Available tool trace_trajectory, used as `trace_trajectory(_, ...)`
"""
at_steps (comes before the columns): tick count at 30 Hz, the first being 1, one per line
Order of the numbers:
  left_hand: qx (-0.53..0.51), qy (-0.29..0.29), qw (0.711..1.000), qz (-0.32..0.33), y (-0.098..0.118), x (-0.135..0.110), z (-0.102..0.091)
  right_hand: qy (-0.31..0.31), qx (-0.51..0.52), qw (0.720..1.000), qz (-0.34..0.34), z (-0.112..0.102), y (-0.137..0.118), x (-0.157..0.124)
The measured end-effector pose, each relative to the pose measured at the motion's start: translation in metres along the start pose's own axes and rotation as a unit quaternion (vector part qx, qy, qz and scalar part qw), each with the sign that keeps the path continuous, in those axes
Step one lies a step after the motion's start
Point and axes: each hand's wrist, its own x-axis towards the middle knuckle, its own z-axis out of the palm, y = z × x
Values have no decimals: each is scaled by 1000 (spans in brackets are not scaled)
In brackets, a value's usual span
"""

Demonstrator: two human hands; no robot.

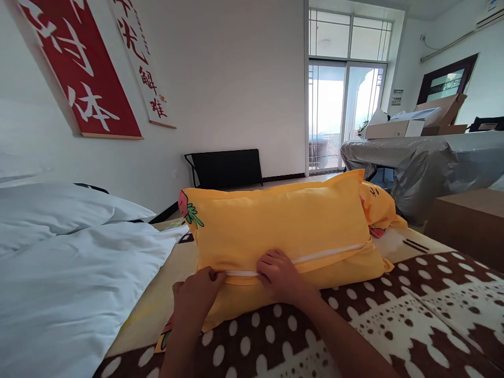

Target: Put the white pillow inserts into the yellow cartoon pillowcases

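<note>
The left hand (199, 293) is closing in a pinch on the near edge of the yellow pillowcase (283, 226), thumb on top, with the fingertips tucking out of sight into the fabric. Just beside it, the right hand (280, 274) is lying across the same seam with its fingers bent down. Their tips are hiding in the fold, so I cannot tell whether it is gripping anything or only pressing. A white strip (333, 253) is showing along the seam to the right of that hand; whether it is a zip or the inner pillow is hard to make out. The pillowcase is lying lengthwise on the bed, resting on a brown dotted blanket (394, 315). A second yellow pillow (378, 206) is peeking out behind its right end, mostly covered. A white duvet (59, 273) is bunching up at the left, running out of the picture. Farther back, a grey-wrapped worktop (425, 163) is carrying cardboard boxes (397, 127).
</note>
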Motion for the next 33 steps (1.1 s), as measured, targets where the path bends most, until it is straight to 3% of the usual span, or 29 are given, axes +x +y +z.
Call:
trace_trajectory(25, -3, 28, 999, -40, 2, 2, 6, -13, -23, 999, -26, 0, 0, 0)
trace_trajectory(31, -148, -24, 989, 1, -22, 6, -4, -21, 31, 999, 3, -4, 1, 1)
trace_trajectory(33, -177, -24, 982, 55, -26, 4, -7, -18, 43, 999, 6, -3, 3, 1)
